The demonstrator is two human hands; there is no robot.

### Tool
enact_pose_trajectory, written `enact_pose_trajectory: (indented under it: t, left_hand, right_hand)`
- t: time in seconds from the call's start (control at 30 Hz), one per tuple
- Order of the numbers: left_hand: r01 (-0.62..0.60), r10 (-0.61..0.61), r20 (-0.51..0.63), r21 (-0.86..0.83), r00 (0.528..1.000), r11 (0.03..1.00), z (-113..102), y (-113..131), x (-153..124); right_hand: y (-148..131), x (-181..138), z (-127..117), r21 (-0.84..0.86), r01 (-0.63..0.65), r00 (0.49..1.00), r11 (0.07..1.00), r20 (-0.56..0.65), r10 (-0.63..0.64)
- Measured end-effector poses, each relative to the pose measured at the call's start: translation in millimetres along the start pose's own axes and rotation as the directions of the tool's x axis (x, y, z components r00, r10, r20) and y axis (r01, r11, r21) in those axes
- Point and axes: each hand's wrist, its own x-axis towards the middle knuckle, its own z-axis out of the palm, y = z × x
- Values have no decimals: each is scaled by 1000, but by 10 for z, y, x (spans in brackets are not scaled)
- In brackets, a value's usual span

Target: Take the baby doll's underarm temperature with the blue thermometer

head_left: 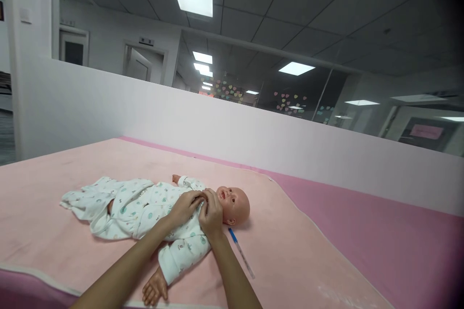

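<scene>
A baby doll (234, 203) lies on its back on a light pink blanket (72, 164), head to the right. It wears a white printed romper (137, 205). My left hand (185, 206) rests on the doll's chest with fingers pinched on the romper's collar. Against it, my right hand (210, 215) pinches the same collar just under the doll's chin. The doll's near arm stretches toward me, its bare hand (154, 289) at the blanket's front edge.
A thin pen-like stick with a blue tip (241, 252) lies on the blanket to the right of my right forearm. A darker pink mat (380, 241) extends to the right. A white partition wall (253, 135) runs behind the bed.
</scene>
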Motion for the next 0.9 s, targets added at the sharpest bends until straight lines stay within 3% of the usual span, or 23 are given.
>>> enact_pose_trajectory:
  t: [0.33, 0.9]
  left_hand:
    - [-21, 21, 82, -4, 996, 1000, -72, 20, -21]
    - [15, -15, -6, 42, 1000, 999, -34, 21, -40]
  right_hand:
    - [17, -34, 25, -24, -85, 994, 996, -76, 83]
    - [-20, -16, 4, 22, -50, 990, 998, -129, 53]
